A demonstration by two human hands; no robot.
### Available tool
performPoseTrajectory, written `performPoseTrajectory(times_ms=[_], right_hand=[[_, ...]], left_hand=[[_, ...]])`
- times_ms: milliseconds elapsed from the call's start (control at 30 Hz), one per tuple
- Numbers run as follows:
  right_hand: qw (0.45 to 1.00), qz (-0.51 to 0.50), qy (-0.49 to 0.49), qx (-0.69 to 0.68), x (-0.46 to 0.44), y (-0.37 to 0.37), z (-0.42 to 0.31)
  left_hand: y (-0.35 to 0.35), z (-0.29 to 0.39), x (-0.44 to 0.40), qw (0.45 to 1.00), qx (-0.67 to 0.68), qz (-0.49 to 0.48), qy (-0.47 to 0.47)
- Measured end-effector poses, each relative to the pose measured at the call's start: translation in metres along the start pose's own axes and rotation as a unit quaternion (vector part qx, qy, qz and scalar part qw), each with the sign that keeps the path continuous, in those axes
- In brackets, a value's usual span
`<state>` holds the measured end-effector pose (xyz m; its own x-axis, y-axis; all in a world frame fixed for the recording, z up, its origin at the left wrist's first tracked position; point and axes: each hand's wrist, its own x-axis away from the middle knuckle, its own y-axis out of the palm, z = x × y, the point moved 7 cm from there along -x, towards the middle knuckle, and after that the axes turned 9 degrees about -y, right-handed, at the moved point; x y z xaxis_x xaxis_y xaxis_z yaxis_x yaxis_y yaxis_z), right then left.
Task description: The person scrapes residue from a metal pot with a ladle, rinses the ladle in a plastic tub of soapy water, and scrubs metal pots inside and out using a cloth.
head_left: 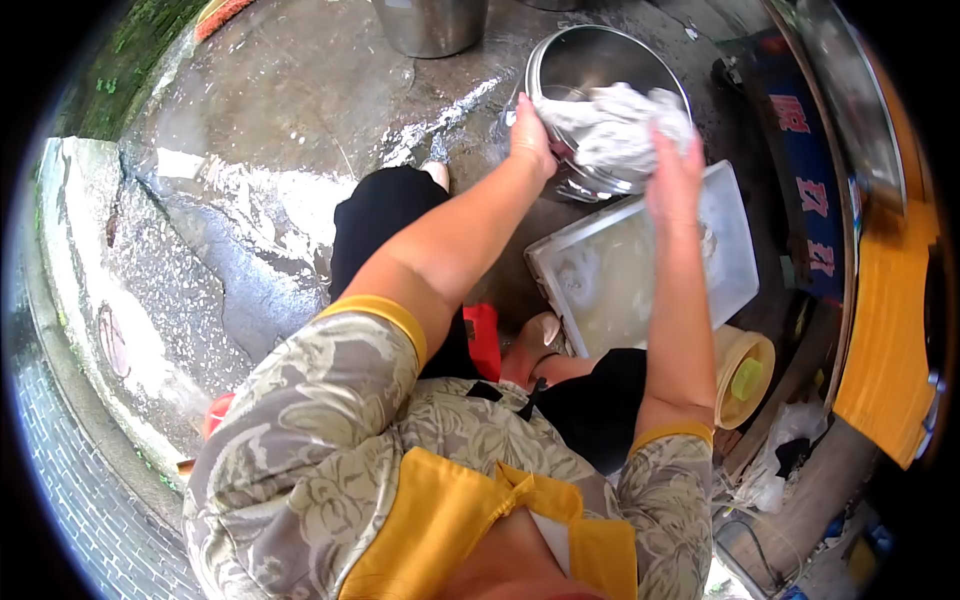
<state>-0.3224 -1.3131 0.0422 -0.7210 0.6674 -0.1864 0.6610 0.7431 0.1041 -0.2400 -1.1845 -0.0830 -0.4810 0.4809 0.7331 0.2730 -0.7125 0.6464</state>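
A round stainless steel pot (pixel 575 60) leans tilted with its opening toward me, at the upper right of the head view. My left hand (pixel 532 140) grips its near left rim, the fingers partly hidden behind the metal. A wet, crumpled white cloth (pixel 625 125) lies bunched across the pot's mouth. My right hand (pixel 677 165), slightly smeared by motion, is closed on the cloth's right side. Below the pot stands a translucent plastic tub (pixel 735 235) holding cloudy water, with my right forearm passing over it.
Another metal pot (pixel 430 30) stands at the top on the wet concrete floor (pixel 270 120). Beside my right knee are a cream bucket (pixel 765 350) with something green inside and a plastic bag (pixel 770 480). An orange board (pixel 885 340) edges the right side.
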Motion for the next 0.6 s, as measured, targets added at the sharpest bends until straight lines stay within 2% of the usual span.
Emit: performPoseTrajectory(times_ms=[33, 67, 100, 133, 167, 233, 300, 367, 433, 467, 500, 533, 567, 600], right_hand=[[0.990, -0.073, -0.016, 0.118, 0.000, 0.026, 0.014], [0.952, -0.131, -0.008, 0.277, 0.001, 0.045, 0.033], [0.892, -0.214, -0.116, 0.382, -0.005, 0.064, 0.075], [0.789, -0.274, -0.108, 0.539, -0.002, 0.089, 0.098], [0.770, -0.276, -0.049, 0.573, -0.008, 0.104, 0.093], [0.741, -0.270, 0.026, 0.615, -0.033, 0.127, 0.102], [0.727, -0.256, 0.031, 0.637, -0.062, 0.137, 0.110], [0.766, -0.210, 0.060, 0.604, -0.102, 0.141, 0.128], [0.792, -0.122, 0.093, 0.591, -0.137, 0.137, 0.135], [0.782, -0.107, 0.094, 0.607, -0.140, 0.141, 0.131], [0.772, -0.091, 0.096, 0.622, -0.141, 0.143, 0.127], [0.771, -0.093, 0.097, 0.623, -0.135, 0.145, 0.125], [0.756, -0.137, 0.077, 0.636, -0.129, 0.147, 0.126], [0.739, -0.180, 0.055, 0.647, -0.123, 0.149, 0.126]], left_hand=[[0.003, -0.002, -0.027, 0.995, 0.087, -0.046, 0.019], [0.005, -0.002, -0.035, 0.987, 0.125, -0.086, 0.047], [0.004, 0.001, -0.040, 0.976, 0.162, -0.127, 0.075], [0.003, 0.001, -0.051, 0.954, 0.193, -0.223, 0.058], [0.000, 0.000, -0.047, 0.950, 0.215, -0.224, 0.042], [-0.003, -0.002, -0.045, 0.972, 0.167, -0.164, 0.000], [-0.004, 0.002, -0.029, 0.993, 0.083, -0.086, 0.012], [-0.001, 0.001, -0.028, 0.989, 0.092, -0.114, -0.002], [-0.008, -0.013, -0.043, 0.991, 0.036, -0.107, -0.065], [-0.013, -0.005, -0.044, 0.998, -0.024, -0.045, 0.028], [-0.012, -0.006, -0.045, 0.998, -0.023, -0.045, 0.028], [-0.011, -0.003, -0.044, 0.988, -0.136, -0.035, 0.066], [-0.009, -0.001, -0.040, 0.963, -0.249, -0.027, 0.104], [-0.007, 0.000, -0.040, 0.963, -0.247, -0.039, 0.098]])
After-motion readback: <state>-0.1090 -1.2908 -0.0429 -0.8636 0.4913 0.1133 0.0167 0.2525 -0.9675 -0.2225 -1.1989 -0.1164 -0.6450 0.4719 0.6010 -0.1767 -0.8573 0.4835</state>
